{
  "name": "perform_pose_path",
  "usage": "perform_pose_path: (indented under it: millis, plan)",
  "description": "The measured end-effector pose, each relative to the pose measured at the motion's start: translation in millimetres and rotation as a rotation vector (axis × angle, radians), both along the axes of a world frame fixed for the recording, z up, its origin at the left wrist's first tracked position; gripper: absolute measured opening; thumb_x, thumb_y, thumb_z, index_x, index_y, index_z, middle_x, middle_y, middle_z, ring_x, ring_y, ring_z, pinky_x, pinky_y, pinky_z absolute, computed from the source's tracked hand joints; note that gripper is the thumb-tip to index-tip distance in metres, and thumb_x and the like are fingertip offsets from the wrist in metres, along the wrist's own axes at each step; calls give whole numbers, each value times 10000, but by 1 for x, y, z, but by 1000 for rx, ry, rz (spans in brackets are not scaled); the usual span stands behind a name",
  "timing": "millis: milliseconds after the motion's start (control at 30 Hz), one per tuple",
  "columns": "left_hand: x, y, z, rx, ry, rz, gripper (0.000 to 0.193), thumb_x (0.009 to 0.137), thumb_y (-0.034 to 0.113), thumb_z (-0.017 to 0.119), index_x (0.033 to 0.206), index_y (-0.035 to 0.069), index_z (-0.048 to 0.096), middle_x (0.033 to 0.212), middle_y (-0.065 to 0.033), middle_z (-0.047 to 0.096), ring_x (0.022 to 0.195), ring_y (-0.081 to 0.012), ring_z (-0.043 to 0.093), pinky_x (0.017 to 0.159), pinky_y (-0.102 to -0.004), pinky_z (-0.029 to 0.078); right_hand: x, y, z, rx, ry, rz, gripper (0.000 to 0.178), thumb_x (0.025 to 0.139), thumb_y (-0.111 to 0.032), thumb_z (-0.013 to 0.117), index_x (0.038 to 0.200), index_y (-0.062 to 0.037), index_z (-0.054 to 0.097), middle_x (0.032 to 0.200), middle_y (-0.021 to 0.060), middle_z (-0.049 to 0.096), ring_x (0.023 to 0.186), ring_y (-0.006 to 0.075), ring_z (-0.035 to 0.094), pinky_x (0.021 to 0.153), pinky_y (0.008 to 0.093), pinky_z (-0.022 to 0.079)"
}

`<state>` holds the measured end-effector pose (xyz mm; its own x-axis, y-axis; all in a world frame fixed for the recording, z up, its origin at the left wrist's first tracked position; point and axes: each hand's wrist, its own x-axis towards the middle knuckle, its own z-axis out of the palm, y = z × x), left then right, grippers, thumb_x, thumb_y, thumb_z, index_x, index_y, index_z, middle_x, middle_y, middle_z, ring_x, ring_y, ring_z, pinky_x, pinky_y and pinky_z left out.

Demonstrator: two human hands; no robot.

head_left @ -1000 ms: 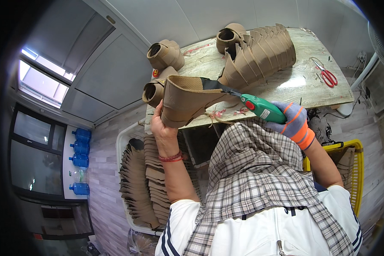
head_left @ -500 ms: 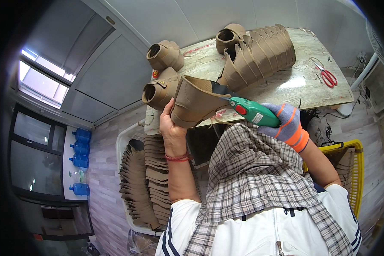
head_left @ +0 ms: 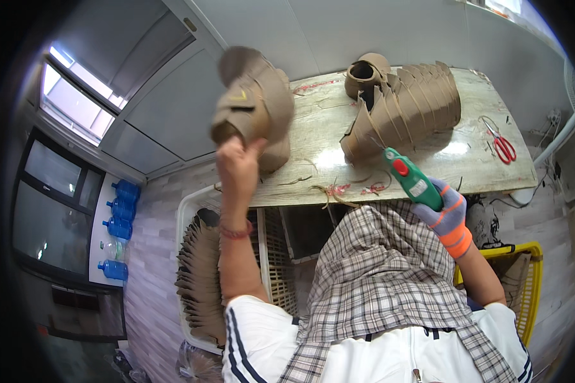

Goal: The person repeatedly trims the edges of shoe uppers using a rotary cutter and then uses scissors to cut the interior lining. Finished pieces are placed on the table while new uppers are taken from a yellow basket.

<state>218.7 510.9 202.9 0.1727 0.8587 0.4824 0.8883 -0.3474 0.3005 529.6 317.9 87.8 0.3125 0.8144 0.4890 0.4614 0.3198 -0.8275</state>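
Across the desk (head_left: 313, 134) we have one brown upper (head_left: 252, 105) raised in the left hand (head_left: 236, 163), its grip closed, the right hand (head_left: 447, 214) clasping a green tool (head_left: 412, 179), one row (head_left: 409, 112) looking finished at upper right, a crate stack (head_left: 201, 281) apparently waiting.

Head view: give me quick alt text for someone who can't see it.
The bare left hand lifts a folded brown cardboard piece above a wooden table, while the gloved right hand holds a green glue gun. Stacked cardboard pieces and red scissors lie on the table.

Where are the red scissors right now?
In the head view, the red scissors lie at the table's right end, beside the row of brown shoe uppers.
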Motion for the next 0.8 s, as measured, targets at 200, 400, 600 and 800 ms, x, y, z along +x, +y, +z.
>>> perform_pose_path:
  millis: [200, 400, 600, 800]
  plan:
    - [-43, 152, 56, 315, 120, -136, 289, 774, 127, 684, 1004, -42, 639, 947, -243, 658, 917, -388, 631, 780, -428, 487, 21, -1, -2, -130, 7, -23, 485, 655, -130, 801, 1084, 19, 632, 837, 82, 686, 710, 115, 623, 666, 271, 515]
    - [6, 303, -28, 137, 617, 110, 580, 822, 150, 560, 1387, 180, 431, 1467, -199, 339, 1336, -367, 327, 1103, -543, 237, 33, 11, -9, -179, 16, -10, 541, 673, -226, 829, 1088, 49, 616, 850, 84, 686, 745, 130, 630, 695, 277, 516]
    - [29, 335, -49, -141, 467, 190, 686, 866, 152, 458, 1506, 241, 226, 1550, -234, 139, 1430, -424, 134, 1131, -594, 106, 42, 10, -12, -364, 101, -81, 550, 668, -196, 845, 1104, 43, 612, 857, 80, 683, 751, 128, 630, 703, 279, 515]
    - [71, 213, -79, 195, -244, -344, 816, 770, 156, 734, 1435, 1, 287, 1409, -263, 379, 1328, -394, 337, 1090, -490, 264, 56, 4, -33, -311, 95, -164, 482, 728, -204, 817, 1095, 32, 615, 825, 59, 677, 724, 106, 610, 674, 265, 505]
